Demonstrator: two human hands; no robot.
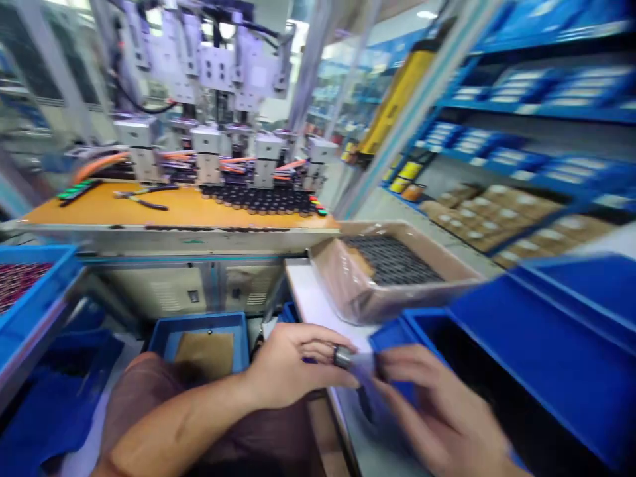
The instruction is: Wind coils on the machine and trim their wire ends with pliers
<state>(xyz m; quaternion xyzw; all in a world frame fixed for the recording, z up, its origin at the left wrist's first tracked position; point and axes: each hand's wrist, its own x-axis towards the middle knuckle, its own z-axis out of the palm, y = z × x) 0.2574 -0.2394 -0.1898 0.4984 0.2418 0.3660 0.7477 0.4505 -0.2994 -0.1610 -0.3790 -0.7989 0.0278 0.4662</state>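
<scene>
My left hand [293, 364] reaches in from the lower left, fingers curled round a small dark cylindrical part [342, 358] with a metal end. My right hand [437, 411] comes up from the lower right, smeared by motion, with its fingertips meeting the same part and something pale beside it. Both hands hover over the near edge of a white table [311, 298], right beside the corner of a large blue bin [521, 358]. A cardboard box [387, 271] lined with plastic holds rows of dark parts just behind the hands.
An orange worktop [163, 207] carries pliers [142, 195], several black cylinders [258, 199] and a machine with grey actuators [206, 149]. Blue trays [30, 291] sit left, another blue tray [201, 341] below. Blue shelving [521, 119] with boxes fills the right.
</scene>
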